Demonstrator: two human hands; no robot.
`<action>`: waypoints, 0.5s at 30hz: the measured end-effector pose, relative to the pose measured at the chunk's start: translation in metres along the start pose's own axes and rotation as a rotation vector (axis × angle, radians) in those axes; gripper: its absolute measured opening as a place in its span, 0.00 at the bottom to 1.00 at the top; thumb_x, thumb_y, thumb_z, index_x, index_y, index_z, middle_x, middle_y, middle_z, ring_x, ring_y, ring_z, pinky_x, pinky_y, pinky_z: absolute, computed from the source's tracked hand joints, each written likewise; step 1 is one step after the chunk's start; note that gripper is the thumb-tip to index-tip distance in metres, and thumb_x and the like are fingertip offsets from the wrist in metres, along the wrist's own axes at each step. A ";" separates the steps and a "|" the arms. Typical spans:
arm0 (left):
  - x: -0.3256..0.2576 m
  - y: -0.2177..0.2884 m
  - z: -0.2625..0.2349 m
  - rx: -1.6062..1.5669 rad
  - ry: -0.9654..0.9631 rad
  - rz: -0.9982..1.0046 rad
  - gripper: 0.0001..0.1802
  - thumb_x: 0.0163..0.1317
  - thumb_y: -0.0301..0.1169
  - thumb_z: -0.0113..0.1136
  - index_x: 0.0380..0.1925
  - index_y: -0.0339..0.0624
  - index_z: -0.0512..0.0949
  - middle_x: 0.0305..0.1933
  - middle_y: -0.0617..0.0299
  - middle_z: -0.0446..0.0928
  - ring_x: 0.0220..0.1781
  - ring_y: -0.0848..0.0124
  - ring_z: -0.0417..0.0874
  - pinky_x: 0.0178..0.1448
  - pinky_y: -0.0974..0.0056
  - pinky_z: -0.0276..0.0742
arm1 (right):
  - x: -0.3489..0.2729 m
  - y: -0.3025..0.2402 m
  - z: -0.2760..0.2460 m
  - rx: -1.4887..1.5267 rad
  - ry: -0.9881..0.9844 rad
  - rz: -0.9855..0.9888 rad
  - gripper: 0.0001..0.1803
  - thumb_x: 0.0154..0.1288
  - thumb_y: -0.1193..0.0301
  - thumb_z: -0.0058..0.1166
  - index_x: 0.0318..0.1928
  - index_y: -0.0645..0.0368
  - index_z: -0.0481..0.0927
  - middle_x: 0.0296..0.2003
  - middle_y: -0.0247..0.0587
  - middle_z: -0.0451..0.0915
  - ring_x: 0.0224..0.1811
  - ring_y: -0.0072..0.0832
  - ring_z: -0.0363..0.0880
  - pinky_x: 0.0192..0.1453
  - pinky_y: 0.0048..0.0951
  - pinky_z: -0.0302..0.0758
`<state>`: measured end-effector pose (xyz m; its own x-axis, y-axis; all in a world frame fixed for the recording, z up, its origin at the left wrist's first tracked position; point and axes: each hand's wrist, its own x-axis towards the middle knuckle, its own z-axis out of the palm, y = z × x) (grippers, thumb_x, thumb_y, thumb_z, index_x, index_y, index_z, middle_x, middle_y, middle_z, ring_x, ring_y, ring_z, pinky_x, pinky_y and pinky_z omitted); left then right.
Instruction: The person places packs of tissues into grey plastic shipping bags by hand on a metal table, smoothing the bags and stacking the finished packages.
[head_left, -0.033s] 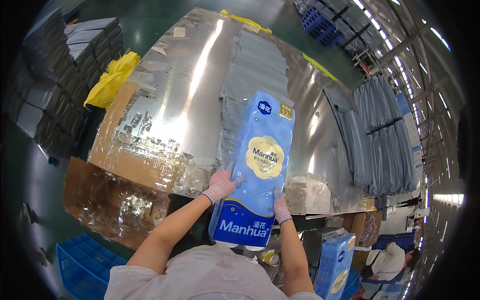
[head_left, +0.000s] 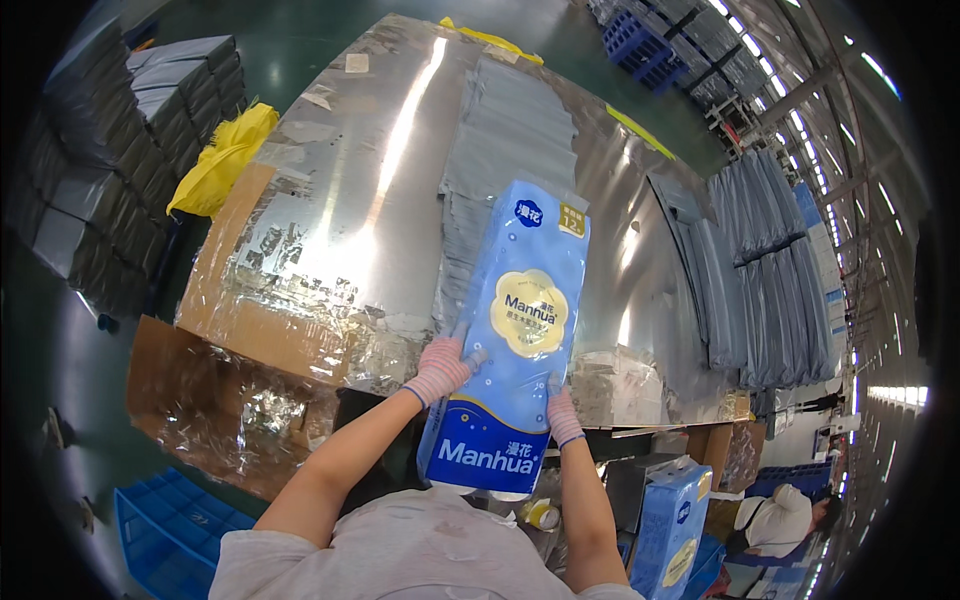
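Nothing much has shifted since the earlier frame: the tall blue pack [head_left: 515, 340] sits at the same slant and both gloved hands are on it as before. It is a long soft-wrapped pack with a yellow flower-shaped patch, held at the near edge of the shiny foil-covered desk [head_left: 340, 200], its top leaning away over a stack of grey bags [head_left: 500, 130]. The left hand [head_left: 440, 368] presses the pack's left side and the right hand [head_left: 562, 415] its right side, so the hands are apart and clamped on the pack between them. To handle it well, I would judge that both palms should squeeze evenly low on the sides, since the wrap looks slippery. More grey bags [head_left: 760, 270] lie to the right, and a second blue pack [head_left: 672, 525] stands below.
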<state>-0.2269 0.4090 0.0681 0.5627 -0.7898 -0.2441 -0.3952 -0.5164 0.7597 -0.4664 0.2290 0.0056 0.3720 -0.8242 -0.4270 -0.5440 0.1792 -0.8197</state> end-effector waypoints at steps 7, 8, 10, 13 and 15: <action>0.021 0.003 -0.039 -0.233 0.018 -0.073 0.33 0.53 0.51 0.56 0.52 0.40 0.69 0.43 0.46 0.76 0.46 0.57 0.78 0.50 0.58 0.72 | 0.001 -0.066 0.006 -0.420 -0.117 -0.052 0.26 0.61 0.52 0.50 0.46 0.64 0.73 0.37 0.44 0.79 0.38 0.29 0.75 0.45 0.27 0.71; 0.024 0.000 -0.043 -0.283 0.001 -0.091 0.30 0.54 0.50 0.57 0.50 0.38 0.72 0.43 0.47 0.77 0.46 0.58 0.78 0.50 0.59 0.72 | 0.015 -0.073 -0.004 -0.341 -0.245 -0.053 0.27 0.60 0.52 0.51 0.46 0.64 0.73 0.37 0.45 0.79 0.39 0.29 0.76 0.46 0.27 0.71; 0.036 -0.025 -0.038 -0.403 -0.012 -0.130 0.27 0.56 0.47 0.54 0.49 0.38 0.73 0.43 0.47 0.77 0.45 0.59 0.78 0.50 0.61 0.72 | 0.054 -0.091 -0.043 -0.171 -0.490 -0.069 0.27 0.59 0.52 0.52 0.46 0.65 0.74 0.38 0.46 0.80 0.40 0.30 0.76 0.48 0.29 0.72; 0.077 -0.024 -0.047 -0.288 0.184 0.050 0.20 0.60 0.39 0.50 0.47 0.35 0.73 0.38 0.49 0.79 0.38 0.64 0.79 0.45 0.63 0.73 | 0.149 -0.165 -0.070 -0.512 -0.171 -0.269 0.26 0.57 0.53 0.53 0.43 0.65 0.77 0.39 0.50 0.79 0.42 0.34 0.78 0.48 0.30 0.72; 0.107 -0.041 -0.049 -0.421 0.290 -0.078 0.21 0.58 0.38 0.54 0.48 0.36 0.72 0.35 0.49 0.78 0.36 0.65 0.78 0.43 0.61 0.73 | 0.187 -0.248 -0.039 -0.676 -0.157 -0.357 0.17 0.57 0.61 0.49 0.40 0.61 0.77 0.36 0.51 0.78 0.39 0.41 0.78 0.43 0.34 0.72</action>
<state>-0.1147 0.3614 0.0406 0.7805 -0.5992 -0.1782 -0.0511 -0.3454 0.9371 -0.2915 0.0091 0.1438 0.6854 -0.6756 -0.2716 -0.6929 -0.4904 -0.5285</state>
